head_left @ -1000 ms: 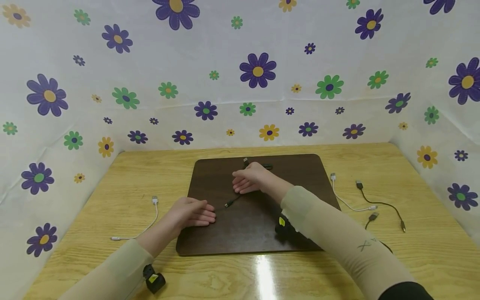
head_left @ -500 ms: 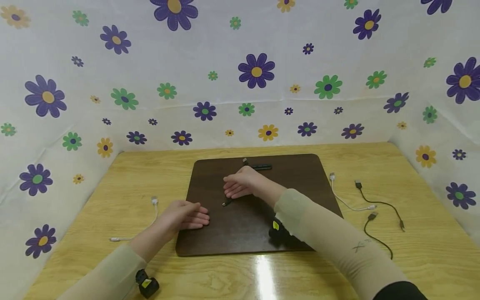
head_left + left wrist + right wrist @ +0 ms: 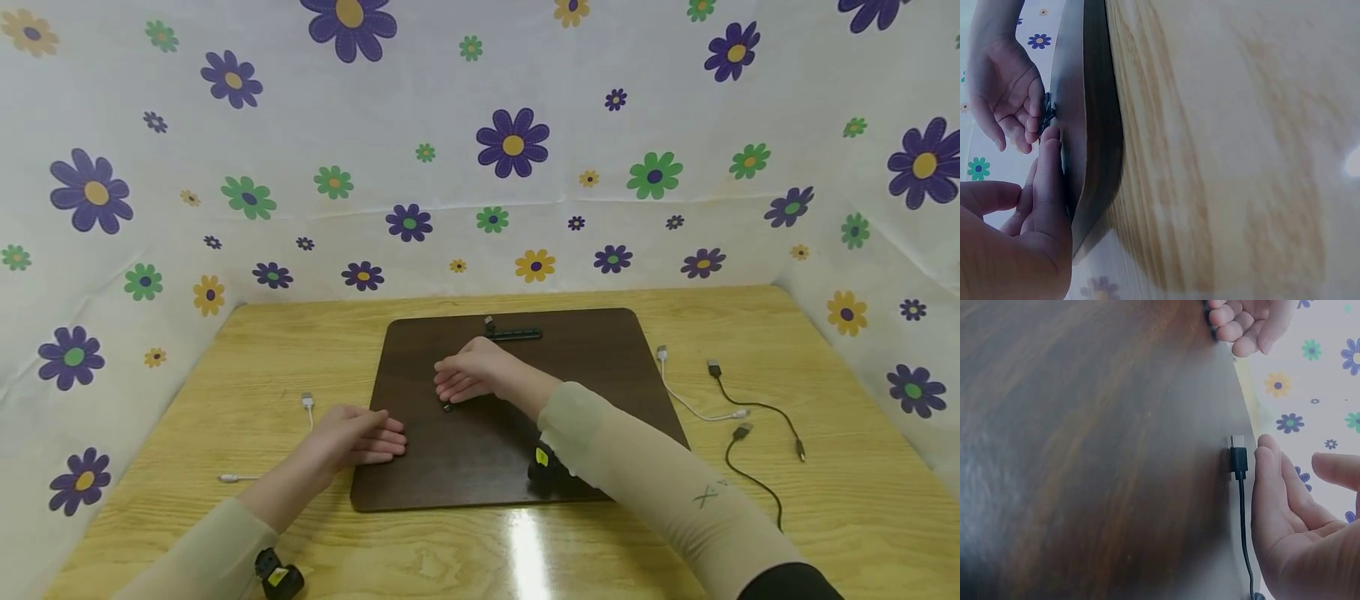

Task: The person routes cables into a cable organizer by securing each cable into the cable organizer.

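A dark brown board [image 3: 570, 400] lies on the wooden table. My left hand [image 3: 366, 436] is over its left edge, fingers extended together and holding nothing. Near the middle of the board, my right hand [image 3: 474, 371] has loosely bent fingers, palm facing left. Beside those fingers lies a black USB cable; its small USB-C plug [image 3: 1239, 461] shows in the right wrist view. The hand covers most of the cable in the head view, where its larger USB plug [image 3: 489, 322] sticks out behind. A slim black bar [image 3: 517, 334] lies at the back of the board.
Right of the board are a white USB cable [image 3: 693, 407] and two black cables, one farther back [image 3: 757, 406] and one nearer [image 3: 750, 477]. Another white cable, with its USB plug [image 3: 307, 401] showing, lies left, partly behind my left forearm. A flowered cloth [image 3: 420, 100] stands around the table.
Both hands have drifted left and slightly nearer. The right hand has uncovered the black bar and now covers more of the cable, which stays about where it was.
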Available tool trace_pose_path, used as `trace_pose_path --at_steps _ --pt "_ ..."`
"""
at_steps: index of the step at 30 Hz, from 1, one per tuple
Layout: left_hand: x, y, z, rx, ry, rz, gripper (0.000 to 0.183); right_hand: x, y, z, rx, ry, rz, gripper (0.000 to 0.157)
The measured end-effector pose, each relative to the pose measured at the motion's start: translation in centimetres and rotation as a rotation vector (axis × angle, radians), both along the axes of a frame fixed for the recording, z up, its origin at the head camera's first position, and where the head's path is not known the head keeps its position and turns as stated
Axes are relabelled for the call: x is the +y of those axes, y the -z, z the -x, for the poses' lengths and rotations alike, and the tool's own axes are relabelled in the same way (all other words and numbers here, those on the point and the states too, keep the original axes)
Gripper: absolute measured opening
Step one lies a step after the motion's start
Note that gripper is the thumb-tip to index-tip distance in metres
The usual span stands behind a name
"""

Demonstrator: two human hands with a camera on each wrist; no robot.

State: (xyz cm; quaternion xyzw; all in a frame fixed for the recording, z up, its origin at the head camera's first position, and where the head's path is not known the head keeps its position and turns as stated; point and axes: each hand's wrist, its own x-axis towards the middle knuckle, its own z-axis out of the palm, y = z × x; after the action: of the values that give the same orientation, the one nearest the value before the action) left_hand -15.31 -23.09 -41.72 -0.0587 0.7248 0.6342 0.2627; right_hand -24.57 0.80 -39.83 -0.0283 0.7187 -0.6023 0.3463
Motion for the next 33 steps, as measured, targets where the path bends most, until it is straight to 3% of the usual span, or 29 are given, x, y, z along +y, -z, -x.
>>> trace_pose_path --at_steps 16,33 --pt "-2.6 0.1 -1.1 -0.003 -0.035 0.012 0.045 -1.9 0.0 -1.1 -0.040 -0.013 0.022 0.031" --pt "-5.1 -0.2 -2.2 0.021 -0.083 -0.028 0.043 -4.1 -0.1 -2.4 0.010 -0.076 0.046 0.030"
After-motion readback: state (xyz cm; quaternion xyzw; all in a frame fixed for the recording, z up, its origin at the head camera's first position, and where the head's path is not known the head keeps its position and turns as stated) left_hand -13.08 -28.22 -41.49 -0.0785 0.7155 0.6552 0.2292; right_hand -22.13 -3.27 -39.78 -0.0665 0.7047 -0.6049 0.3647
